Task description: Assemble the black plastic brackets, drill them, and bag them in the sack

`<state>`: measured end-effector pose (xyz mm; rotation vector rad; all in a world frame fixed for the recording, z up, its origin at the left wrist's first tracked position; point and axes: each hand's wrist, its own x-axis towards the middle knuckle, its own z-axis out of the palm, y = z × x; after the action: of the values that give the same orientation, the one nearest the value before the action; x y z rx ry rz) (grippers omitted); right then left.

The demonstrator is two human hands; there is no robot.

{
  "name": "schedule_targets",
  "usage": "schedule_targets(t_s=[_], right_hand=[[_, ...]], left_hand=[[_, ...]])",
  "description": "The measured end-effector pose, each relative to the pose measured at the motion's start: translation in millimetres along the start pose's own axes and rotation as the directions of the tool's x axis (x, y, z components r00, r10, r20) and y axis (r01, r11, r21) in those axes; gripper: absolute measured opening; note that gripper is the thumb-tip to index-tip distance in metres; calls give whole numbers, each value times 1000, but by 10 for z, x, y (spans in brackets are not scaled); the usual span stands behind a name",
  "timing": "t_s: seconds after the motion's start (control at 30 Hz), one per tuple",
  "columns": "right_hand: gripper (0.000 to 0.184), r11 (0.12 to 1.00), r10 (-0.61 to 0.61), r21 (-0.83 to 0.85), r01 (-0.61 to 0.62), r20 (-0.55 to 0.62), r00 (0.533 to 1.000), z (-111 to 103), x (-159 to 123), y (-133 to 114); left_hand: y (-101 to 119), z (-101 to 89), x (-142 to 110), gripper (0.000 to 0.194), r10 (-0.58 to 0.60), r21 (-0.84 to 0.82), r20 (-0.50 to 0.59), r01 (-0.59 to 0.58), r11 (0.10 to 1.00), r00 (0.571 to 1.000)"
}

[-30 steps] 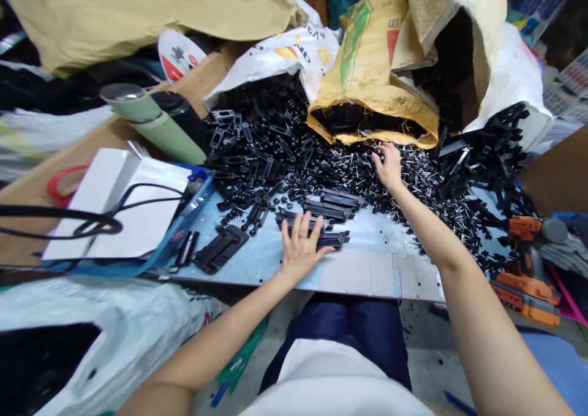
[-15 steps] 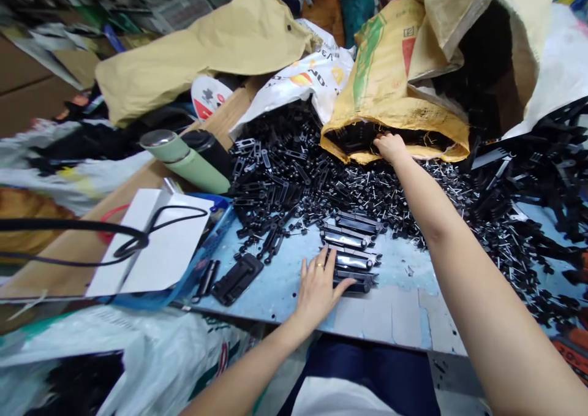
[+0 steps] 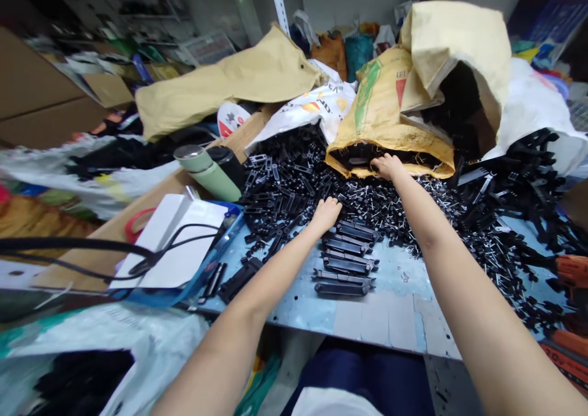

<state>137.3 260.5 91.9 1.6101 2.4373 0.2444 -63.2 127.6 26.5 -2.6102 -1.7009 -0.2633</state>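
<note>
Head view: nearest us, a row of black hinged-looking plastic arms (image 3: 348, 265) lies at five o'clock; our left forearm, drawn back low, could knock it askew. At the row's eleven o'clock, our left hand (image 3: 327, 212) curls over loose parts; at one, our right hand (image 3: 388, 166) meets the yellow woven sack (image 3: 386, 113). We cannot tell either grip. Snagging the sack's frayed mouth might spill its contents.

Sack (image 3: 376, 113): yellow; green band, red mark. Parts (image 3: 344, 290): black throughout. Tabletop (image 3: 294, 302): light blue, grey patches. Bottle (image 3: 215, 174): pale green, silver-topped. Basket (image 3: 236, 217): blue. Paper (image 3: 195, 257): white. Drill (image 3: 572, 270): orange and black. Trousers (image 3: 362, 373): navy blue.
</note>
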Motion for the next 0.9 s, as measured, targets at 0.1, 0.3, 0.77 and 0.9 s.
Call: schedule_targets(t_s=[0.1,0.3,0.77,0.9], right_hand=[[37,1000,27,-1,-27,4,1000,-16,32,-97],[40,1000,-8,14,9,-98,995,-82,-84,-129],[53,691,-128,678,253,-230,965,325,-2484,-750],[48,826,-352,454,336,-52,935,609,-3240,-1094]], left_hand=[[97,-138,-209,31,0,-6,-69,0,1000,998],[812,-239,-1407,46,235,-494,-91,-249,833,968],[811,263,-1984,32,229,-542,56,-163,825,972],[880,156,-2010,34,141,-746,70,-42,665,988]])
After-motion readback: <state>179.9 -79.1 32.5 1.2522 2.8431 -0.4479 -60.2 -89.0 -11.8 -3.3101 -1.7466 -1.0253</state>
